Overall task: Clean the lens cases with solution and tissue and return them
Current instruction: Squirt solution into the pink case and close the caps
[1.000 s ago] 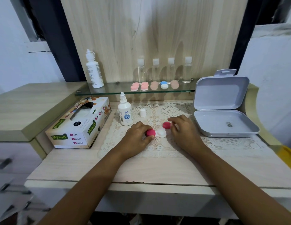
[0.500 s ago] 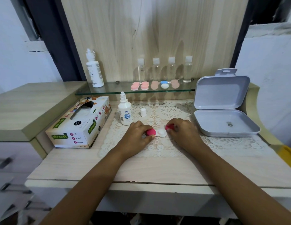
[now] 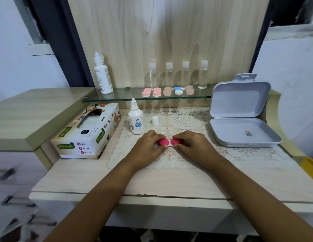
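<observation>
On the doily [image 3: 185,119], mid-table, our left hand [image 3: 148,146] pinches the left case cap [image 3: 163,142] and our right hand [image 3: 192,145] pinches the right case cap [image 3: 176,141]. Both caps are pink, side by side, almost touching. Bottle [image 3: 136,122] sits just far-left of our hands, tissue box [image 3: 87,133] left, open tin [image 3: 243,132] right.

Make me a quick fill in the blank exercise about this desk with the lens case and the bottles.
1. The left hand and right hand each grip the lens case, whose caps are ____.
2. The tissue box sits to the ____ of the dropper bottle.
3. ____ clear bottles stand on the shelf.
4. The grey box on the right is ____.
Missing words: pink; left; four; open.
</observation>
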The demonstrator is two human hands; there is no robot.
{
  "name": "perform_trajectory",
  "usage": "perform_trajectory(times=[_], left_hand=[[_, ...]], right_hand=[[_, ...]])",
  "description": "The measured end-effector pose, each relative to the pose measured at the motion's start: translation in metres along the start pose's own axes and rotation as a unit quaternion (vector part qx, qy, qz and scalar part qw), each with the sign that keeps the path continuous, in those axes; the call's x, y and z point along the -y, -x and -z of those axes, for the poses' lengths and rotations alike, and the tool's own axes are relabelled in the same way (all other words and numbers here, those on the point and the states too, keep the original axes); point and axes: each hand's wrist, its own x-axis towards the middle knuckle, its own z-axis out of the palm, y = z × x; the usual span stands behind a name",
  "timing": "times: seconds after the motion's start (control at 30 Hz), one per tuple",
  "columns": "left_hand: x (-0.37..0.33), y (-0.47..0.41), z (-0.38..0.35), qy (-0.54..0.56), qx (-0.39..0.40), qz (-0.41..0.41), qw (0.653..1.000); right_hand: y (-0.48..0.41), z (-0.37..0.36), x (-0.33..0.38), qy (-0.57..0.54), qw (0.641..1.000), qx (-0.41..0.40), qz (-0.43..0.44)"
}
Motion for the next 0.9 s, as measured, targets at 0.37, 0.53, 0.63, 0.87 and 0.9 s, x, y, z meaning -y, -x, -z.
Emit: perform_trajectory(times=[0.37, 0.53, 0.63, 0.87, 0.9], left_hand=[[0.0025, -0.0003, -0.0015, -0.008, -0.006, -0.014, 1.0], [0.0006, -0.0015, -0.0012, -0.006, -0.004, -0.015, 1.0], [0.0015, -0.0009, -0.0014, -0.006, -0.002, -0.017, 1.0], [0.0023, -0.0013, -0.0022, -0.004, -0.004, -0.019, 1.0], [0.0021, -0.0012, -0.0021, -0.002, -0.004, -0.018, 1.0]], right_hand=[[-0.0051, -0.0074, -0.0047, 0.015, 1.0, 0.01, -0.017], [-0.005, -0.006, -0.0063, 0.0, 1.0, 0.017, -0.025], [-0.0062, -0.0063, -0.0059, -0.001, 0.999, -0.014, -0.053], [-0.0013, -0.0092, -0.0011, 0.0, 0.999, -0.03, -0.032], [-0.0013, -0.0095, -0.0022, 0.002, 0.999, -0.018, -0.035]])
